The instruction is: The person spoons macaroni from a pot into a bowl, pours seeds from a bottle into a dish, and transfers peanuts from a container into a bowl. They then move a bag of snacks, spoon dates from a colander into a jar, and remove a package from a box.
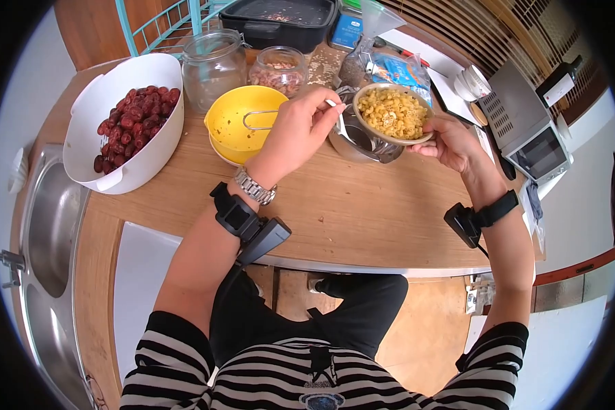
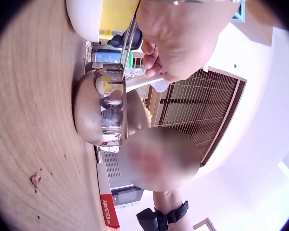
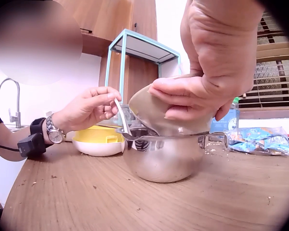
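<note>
My left hand [image 1: 297, 130] pinches the white handle [image 3: 120, 114] of a utensil whose lower end goes down into a shiny metal pot [image 3: 164, 161]. Inside the pot that end is hidden. With fingers and thumb at its rim and side, my right hand [image 1: 454, 142] grips a beige bowl [image 3: 143, 109]. The bowl tilts right over the pot's opening. Small, curled yellow pieces [image 1: 389, 113] fill it, with pale crumbs among them. Left of the pot stands a yellow bowl [image 1: 229, 116] with a wire-handled tool [image 1: 253, 121] leaning in it.
A white basin [image 1: 75, 154] of dark red dates [image 1: 133, 123] is at left, beside the sink [image 1: 55, 232]. Behind are an empty glass jar [image 1: 214, 72], a jar of reddish pieces [image 1: 278, 72] and a black tray [image 1: 280, 24]. A blue packet [image 1: 400, 72] lies behind the pot.
</note>
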`<state>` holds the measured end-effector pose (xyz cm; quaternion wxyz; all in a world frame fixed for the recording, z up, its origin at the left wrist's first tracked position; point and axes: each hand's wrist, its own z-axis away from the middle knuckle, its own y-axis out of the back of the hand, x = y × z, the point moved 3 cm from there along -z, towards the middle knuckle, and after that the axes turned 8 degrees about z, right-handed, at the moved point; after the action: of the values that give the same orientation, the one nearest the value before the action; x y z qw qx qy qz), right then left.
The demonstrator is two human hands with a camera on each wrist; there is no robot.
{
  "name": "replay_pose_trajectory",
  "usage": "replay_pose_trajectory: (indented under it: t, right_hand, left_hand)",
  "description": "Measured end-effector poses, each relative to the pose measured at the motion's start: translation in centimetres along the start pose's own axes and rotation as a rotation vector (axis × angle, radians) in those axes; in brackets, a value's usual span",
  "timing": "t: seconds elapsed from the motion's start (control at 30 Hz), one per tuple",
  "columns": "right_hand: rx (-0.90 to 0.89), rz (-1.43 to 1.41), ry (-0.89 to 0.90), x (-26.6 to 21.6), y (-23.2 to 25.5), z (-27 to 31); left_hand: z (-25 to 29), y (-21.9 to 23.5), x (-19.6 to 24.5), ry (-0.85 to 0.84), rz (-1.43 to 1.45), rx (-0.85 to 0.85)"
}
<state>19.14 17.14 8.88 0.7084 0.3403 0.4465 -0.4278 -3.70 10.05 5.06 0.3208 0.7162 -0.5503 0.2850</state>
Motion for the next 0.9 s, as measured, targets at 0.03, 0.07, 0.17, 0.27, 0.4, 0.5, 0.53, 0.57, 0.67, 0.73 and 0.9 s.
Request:
replay_pose_trajectory:
  t: [0.03,0.07,0.17,0.27,0.4,0.5,0.53,0.57,0.67,0.73,0.9]
  right_hand:
    - [-0.013,0.004,-0.001,0.0,-0.2,-0.2]
    - [-0.026,0.008,-0.002,-0.1,-0.3,-0.3]
    - [-0.016,0.070,-0.007,-0.6,-0.7,-0.5]
    - [-0.006,0.092,-0.039,-0.7,-0.8,-0.7]
    - [0.024,0.144,-0.010,-1.1,-1.4,-0.6]
    - [0.041,0.231,-0.030,-1.5,-1.6,-1.1]
    - [0.050,0.303,-0.015,-1.7,-1.7,-1.2]
    - [0.059,0.376,-0.001,-1.9,-1.7,-1.4]
    - [0.080,0.480,0.006,-2.5,-2.2,-1.5]
    - [0.075,0.550,0.013,-3.0,-2.7,-1.3]
    - [0.150,0.836,0.042,-3.9,-3.6,-1.2]
  left_hand:
    - [0.0,0.1,0.1,-0.044,-0.022,0.017]
    - [0.0,0.1,0.2,-0.088,-0.044,0.032]
    - [0.0,0.0,0.0,-0.061,0.011,0.064]
    - [-0.1,0.1,0.1,-0.062,0.014,0.077]
    - [0.0,0.2,0.1,-0.066,0.018,0.085]
    - [0.0,0.2,0.1,-0.057,0.009,0.103]
    - [0.0,0.2,0.1,-0.054,0.030,0.101]
    - [0.0,0.2,0.1,-0.050,0.051,0.100]
    - [0.0,0.2,0.4,-0.069,0.036,0.096]
    - [0.0,0.2,0.5,-0.074,0.031,0.091]
    - [0.0,0.0,0.3,-0.086,0.017,0.068]
